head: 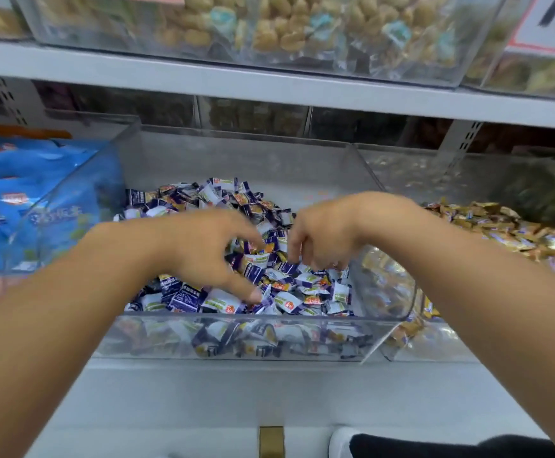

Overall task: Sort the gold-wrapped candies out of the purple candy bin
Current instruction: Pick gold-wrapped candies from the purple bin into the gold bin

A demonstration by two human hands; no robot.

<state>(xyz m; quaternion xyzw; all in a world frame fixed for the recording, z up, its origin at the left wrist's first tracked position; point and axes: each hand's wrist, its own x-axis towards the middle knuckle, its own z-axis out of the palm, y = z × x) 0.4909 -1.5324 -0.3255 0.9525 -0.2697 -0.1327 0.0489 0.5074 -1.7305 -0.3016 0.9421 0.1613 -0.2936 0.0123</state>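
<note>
The purple candy bin (236, 318) is a clear plastic box on the shelf, filled with purple-and-white wrapped candies (302, 292). Both of my hands are over the pile. My left hand (203, 249) is spread, its thumb down on the candies near the front and its index finger stretched to the right. A gold-orange wrapped candy (270, 248) lies right at that fingertip. My right hand (329, 233) hangs beside it with its fingers pointing down, the tips touching the pile. I see no candy pinched in either hand.
To the right stands a clear bin heaped with gold-wrapped candies (500, 226). On the left is a clear bin with blue packets (38, 193). A grey shelf (269, 84) with more snack bins hangs close above. A dark sleeve or shoe (434, 446) shows at the bottom.
</note>
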